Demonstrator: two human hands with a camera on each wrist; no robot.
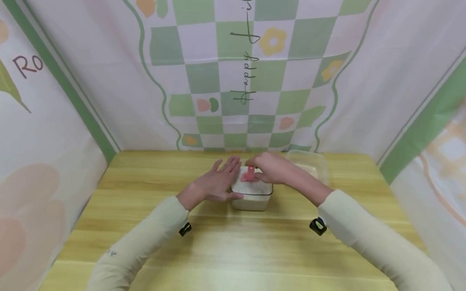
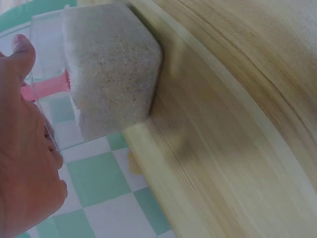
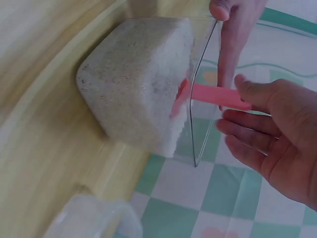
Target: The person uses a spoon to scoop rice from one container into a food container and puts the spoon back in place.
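A clear square container (image 1: 250, 204) with a dark rim stands on the table, filled with pale, fine grains (image 2: 111, 69). A pink scoop (image 3: 218, 95) stands with its lower end in the grains and its handle rising above the rim. My right hand (image 1: 270, 167) pinches the top of that handle between thumb and fingers, the other fingers loosely bent. On the container's left side lies my left hand (image 1: 219, 180), fingers stretched along the rim toward the back. The left thumb reaches across the front rim. The scoop's buried end is partly hidden by the grains.
Behind my right forearm, a clear plastic tub (image 1: 317, 162) stands near the table's back edge, partly covered by the arm. The wooden table (image 1: 233, 253) meets a green-and-white checked cloth (image 1: 231, 86) at the back. More printed cloth hangs on both sides.
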